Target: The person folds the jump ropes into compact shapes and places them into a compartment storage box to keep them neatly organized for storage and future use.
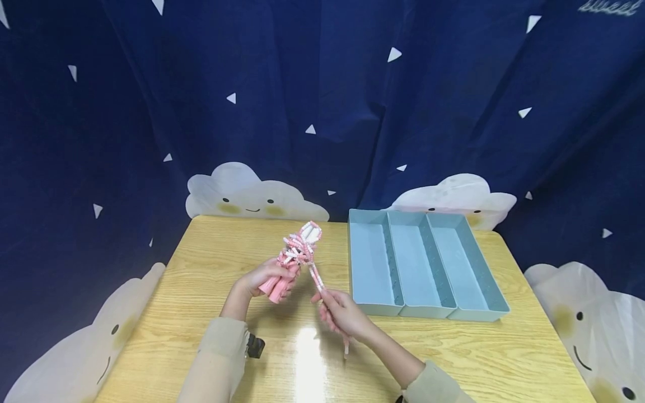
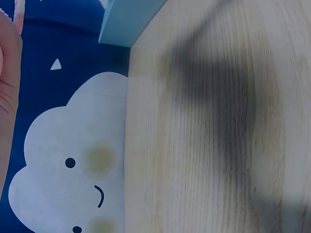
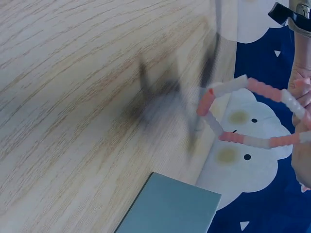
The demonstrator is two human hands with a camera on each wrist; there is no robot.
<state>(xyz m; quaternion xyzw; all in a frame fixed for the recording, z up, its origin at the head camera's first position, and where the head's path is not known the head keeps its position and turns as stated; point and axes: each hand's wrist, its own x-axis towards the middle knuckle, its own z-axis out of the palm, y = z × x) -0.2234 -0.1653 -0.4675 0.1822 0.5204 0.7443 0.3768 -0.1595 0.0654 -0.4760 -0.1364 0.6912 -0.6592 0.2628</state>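
Observation:
A jump rope [image 1: 301, 249] with pink and white beads is bundled above the table, left of the tray. My left hand [image 1: 272, 274] grips its two pink handles [image 1: 277, 288], thumb across them. Between the fingers of my right hand [image 1: 345, 314] is a straight stretch of the beaded cord [image 1: 316, 277], and a short end hangs below that hand. A loop of beads [image 3: 265, 88] sticks out from the bundle in the right wrist view. Only the edge of my left hand [image 2: 7, 92] shows in the left wrist view.
A light blue tray [image 1: 428, 310] with three long compartments stands on the right of the wooden table [image 1: 201, 252]. Behind the table hangs a dark blue curtain [image 1: 302, 73] with clouds and white triangles. A black wrist device [image 1: 255, 346] sits at the left sleeve.

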